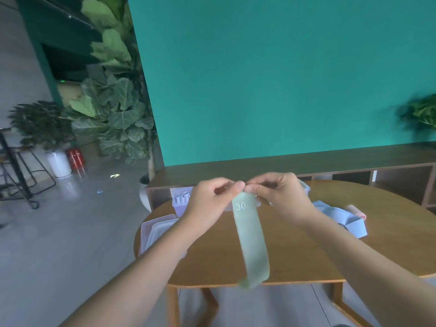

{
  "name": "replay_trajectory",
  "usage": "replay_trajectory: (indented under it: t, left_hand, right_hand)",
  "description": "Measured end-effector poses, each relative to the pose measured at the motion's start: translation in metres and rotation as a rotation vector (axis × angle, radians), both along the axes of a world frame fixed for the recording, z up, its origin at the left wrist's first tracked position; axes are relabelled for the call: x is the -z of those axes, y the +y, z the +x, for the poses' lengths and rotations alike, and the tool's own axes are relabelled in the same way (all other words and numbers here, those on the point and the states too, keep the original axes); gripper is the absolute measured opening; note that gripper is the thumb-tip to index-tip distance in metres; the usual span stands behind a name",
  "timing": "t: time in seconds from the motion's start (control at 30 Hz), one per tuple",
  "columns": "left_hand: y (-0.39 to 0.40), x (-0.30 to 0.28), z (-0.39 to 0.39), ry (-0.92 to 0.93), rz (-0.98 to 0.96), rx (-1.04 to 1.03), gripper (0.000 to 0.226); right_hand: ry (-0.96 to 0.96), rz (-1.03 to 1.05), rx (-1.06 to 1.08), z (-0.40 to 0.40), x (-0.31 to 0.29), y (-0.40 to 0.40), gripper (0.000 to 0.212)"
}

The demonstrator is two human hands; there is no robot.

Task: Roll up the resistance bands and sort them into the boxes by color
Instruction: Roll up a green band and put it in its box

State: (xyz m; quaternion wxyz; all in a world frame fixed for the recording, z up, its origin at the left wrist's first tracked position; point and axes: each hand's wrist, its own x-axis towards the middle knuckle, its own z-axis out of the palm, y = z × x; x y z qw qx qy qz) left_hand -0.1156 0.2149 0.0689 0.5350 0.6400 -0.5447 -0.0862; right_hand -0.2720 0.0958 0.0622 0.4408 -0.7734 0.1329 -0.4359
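A pale green resistance band (253, 241) printed with "30" hangs in a long loop above the wooden table (295, 260). My left hand (213, 200) and my right hand (280, 193) both pinch its top end between thumb and fingers, held up in front of me. Behind my hands stands a white box (182, 200) with rolled pale bands in it. Light blue bands (337, 215) lie heaped at the right, beside an orange rolled band (357, 211).
Clear flat lids or trays (157, 232) lie stacked at the table's left edge. A low wooden shelf unit (354, 166) runs behind the table against a teal wall. Plants and a stool stand on the floor to the left.
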Motion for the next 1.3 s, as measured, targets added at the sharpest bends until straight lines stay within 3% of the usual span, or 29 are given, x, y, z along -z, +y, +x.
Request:
replay_trajectory:
  t: [0.1,0.37,0.43,0.87,1.3]
  left_hand:
    - [-0.013,0.017,0.007,-0.021,0.037,0.023,0.016]
    - [-0.074,0.106,0.045,0.074,0.262,0.047,0.014]
    - [-0.091,0.127,0.053,0.074,0.291,0.049,0.015]
    - [-0.191,0.184,0.118,0.101,0.35,0.027,0.011]
    - [-0.264,0.237,0.164,0.151,0.325,-0.109,0.009]
  right_hand:
    - [0.052,0.049,-0.023,0.008,0.018,-0.014,0.006]
    - [0.207,0.239,-0.015,0.031,0.11,-0.075,0.02]
    - [0.252,0.26,0.007,0.039,0.13,-0.092,0.015]
    - [0.326,0.331,-0.011,0.099,0.179,-0.195,0.002]
    - [0.402,0.367,0.116,0.16,0.233,-0.265,0.013]
